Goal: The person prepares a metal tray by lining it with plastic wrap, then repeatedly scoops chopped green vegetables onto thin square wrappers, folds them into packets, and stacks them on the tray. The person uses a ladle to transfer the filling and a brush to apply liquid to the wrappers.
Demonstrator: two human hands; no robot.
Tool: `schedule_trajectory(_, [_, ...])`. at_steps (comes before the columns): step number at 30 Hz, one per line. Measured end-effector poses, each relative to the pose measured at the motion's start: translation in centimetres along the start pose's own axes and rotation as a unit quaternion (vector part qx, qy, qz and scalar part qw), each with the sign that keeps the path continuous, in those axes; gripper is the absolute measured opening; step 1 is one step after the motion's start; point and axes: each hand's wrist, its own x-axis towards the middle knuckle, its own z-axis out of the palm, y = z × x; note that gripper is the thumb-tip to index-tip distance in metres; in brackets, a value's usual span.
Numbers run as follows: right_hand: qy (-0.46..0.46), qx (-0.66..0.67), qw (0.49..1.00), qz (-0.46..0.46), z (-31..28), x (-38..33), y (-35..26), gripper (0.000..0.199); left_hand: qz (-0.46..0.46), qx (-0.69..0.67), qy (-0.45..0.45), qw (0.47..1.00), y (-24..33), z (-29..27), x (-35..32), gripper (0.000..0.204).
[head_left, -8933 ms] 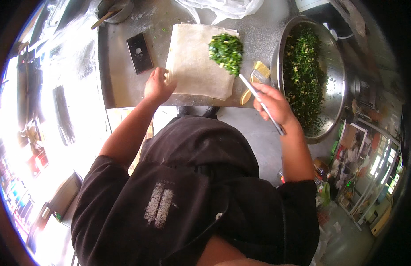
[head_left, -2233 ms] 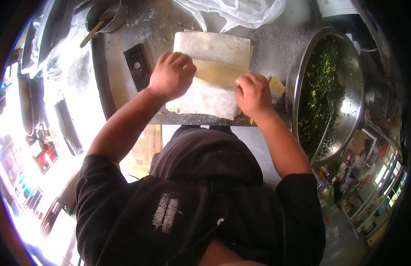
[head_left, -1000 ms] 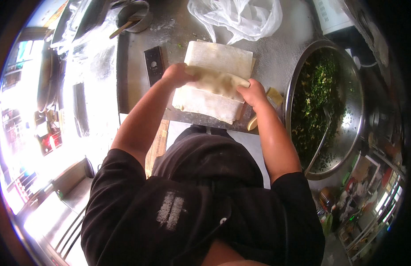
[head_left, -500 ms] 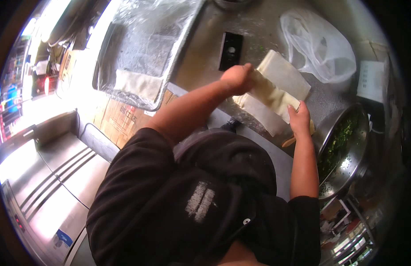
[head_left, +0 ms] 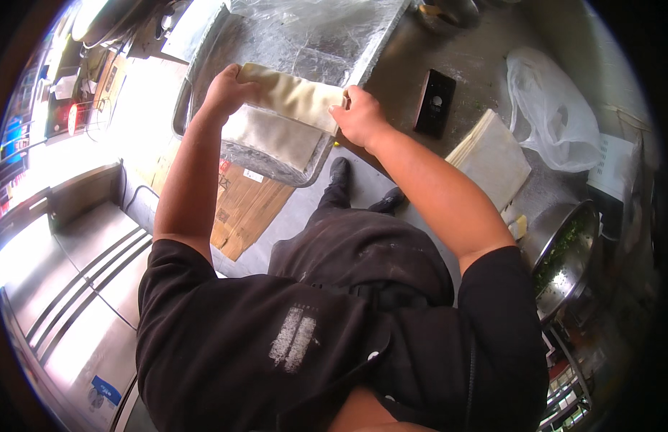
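A long pale strip of filled dough (head_left: 294,95) stretches between my two hands, over a metal tray (head_left: 321,169) lined with clear plastic film. My left hand (head_left: 229,92) grips its left end, and my right hand (head_left: 361,115) pinches the right end. Just nearer to me, a similar flat dough piece (head_left: 272,135) lies on the film at the tray's near side. To the right, a stack of flat dough sheets (head_left: 496,162) rests on the steel counter.
A black phone (head_left: 435,104) lies on the counter (head_left: 472,72) between tray and sheets. Beyond the sheets sits a crumpled white plastic bag (head_left: 553,115). At the right stands a steel bowl (head_left: 564,266) with chopped greens. A cardboard box (head_left: 251,212) is below the tray.
Both hands have carried the dough strip leftward, from above the dough stack on the counter to over the tray. The view has shifted left with them.
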Motion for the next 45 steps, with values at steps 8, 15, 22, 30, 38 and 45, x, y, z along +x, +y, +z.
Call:
schedule_trajectory(8, [-0.031, 0.038, 0.995, -0.085, -8.7, -8.6, 9.0, 0.036, 0.139, 0.224, 0.265, 0.928, -2.3, 1.8, 0.6, 0.043])
schedule_trajectory(15, [0.012, -0.357, 0.923, 0.144, -15.5, -22.1, 23.8, 0.044, 0.274, 0.023, -0.142, 0.951, 7.8, 20.5, -8.1, 0.027])
schedule_trajectory(22, [0.179, -0.23, 0.956, 0.031, -14.6, -26.0, 31.8, 0.023, 0.517, 0.353, -0.293, 0.722, 13.8, 37.4, -15.7, 0.032])
schedule_trajectory(30, [0.223, -0.182, 0.953, -0.099, -14.7, -26.5, 35.5, 0.018, 0.403, 0.42, -0.283, 0.762, 15.0, 40.8, -15.6, 0.017])
schedule_trajectory(38, [0.325, -0.019, 0.945, -0.043, -16.4, -26.4, 37.5, 0.012, 0.271, 0.285, -0.175, 0.903, 17.2, 42.4, -15.0, 0.022])
schedule_trajectory(45, [0.288, -0.155, 0.918, 0.226, -16.5, -33.2, 40.2, 0.054, 0.332, 0.307, -0.242, 0.858, 16.8, 41.5, -14.9, 0.025])
